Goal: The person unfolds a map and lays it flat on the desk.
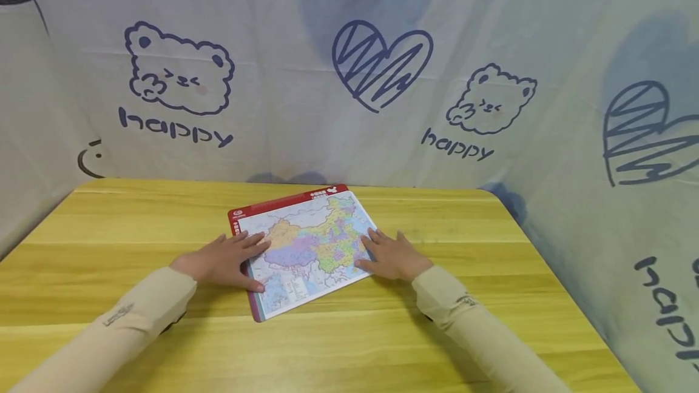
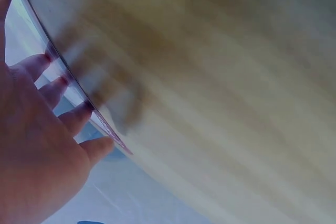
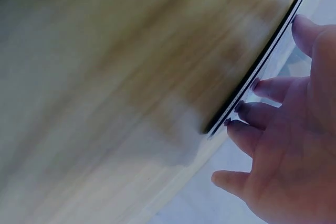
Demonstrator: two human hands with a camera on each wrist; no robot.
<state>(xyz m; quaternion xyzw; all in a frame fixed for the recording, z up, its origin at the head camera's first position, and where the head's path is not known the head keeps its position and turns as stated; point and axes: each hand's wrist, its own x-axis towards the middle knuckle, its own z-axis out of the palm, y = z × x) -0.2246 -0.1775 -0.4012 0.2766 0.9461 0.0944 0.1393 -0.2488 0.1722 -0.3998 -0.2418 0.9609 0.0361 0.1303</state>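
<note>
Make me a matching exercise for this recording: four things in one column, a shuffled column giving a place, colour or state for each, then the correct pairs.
Things:
1. Map
2. Table
3. Cloth
4. Left hand

Descriptions:
A. Hanging beyond the far edge of the wooden surface
B. Fingers spread at one side of a printed sheet
C. Red along its far edge
D. Yellowish, with wood grain

Pairs: 1-C, 2-D, 3-A, 4-B
</note>
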